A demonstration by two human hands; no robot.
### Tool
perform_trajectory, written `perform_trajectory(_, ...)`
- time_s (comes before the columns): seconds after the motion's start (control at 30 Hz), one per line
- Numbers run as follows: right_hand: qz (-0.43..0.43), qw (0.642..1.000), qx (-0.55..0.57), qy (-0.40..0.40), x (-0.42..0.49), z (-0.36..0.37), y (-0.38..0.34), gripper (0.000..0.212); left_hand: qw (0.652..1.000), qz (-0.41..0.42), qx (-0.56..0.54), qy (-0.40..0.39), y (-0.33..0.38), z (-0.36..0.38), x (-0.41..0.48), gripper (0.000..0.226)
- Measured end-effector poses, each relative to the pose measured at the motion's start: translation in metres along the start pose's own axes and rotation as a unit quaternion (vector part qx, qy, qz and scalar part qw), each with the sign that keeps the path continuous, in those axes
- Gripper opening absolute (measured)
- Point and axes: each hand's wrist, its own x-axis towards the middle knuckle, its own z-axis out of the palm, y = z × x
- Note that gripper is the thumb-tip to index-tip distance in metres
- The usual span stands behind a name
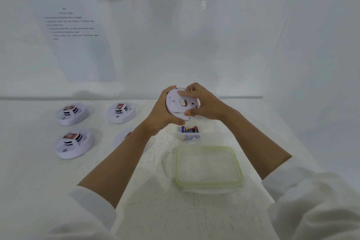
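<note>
Firmly, left hand (162, 112) and right hand (203, 104) clasp a smoke detector (180, 104); battery tub (183, 137) at six o'clock, spare detectors (72, 145) at eight

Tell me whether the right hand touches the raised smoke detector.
Touching. The head view shows the right hand with finger and thumb pressed on the smoke detector, while the left hand cups its other edge.

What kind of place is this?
Likely an assembly or test bench: printed instruction sheets on the wall, smoke detectors laid out on the table, a tub of batteries, and another detector gripped by the left hand and right hand.
</note>
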Motion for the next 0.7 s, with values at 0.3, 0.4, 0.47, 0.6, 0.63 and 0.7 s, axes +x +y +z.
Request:
perform_trajectory(0.3,0.028,0.996,0.09,-0.006,0.004,0.014,-0.004,0.064,0.997,0.028,0.036,0.059,0.001,-0.003,-0.003,0.095)
perform_trajectory(0.4,0.072,0.987,0.143,-0.017,0.004,0.022,-0.01,0.063,0.991,0.036,0.118,0.058,0.002,-0.007,-0.006,0.089)
perform_trajectory(0.47,0.102,0.976,0.19,-0.006,0.007,0.031,-0.019,0.067,0.983,0.048,0.165,0.067,0.002,-0.01,-0.007,0.087)
perform_trajectory(0.6,0.12,0.951,0.28,0.055,0.016,0.052,-0.036,0.07,0.963,0.028,0.232,0.132,0.001,-0.018,-0.007,0.114)
perform_trajectory(0.63,0.134,0.937,0.311,0.085,0.019,0.056,-0.04,0.067,0.954,0.031,0.266,0.135,0.0,-0.022,-0.006,0.116)
perform_trajectory(0.7,0.174,0.891,0.397,0.134,0.025,0.065,-0.044,0.061,0.946,0.046,0.296,0.123,0.0,-0.03,-0.005,0.117)
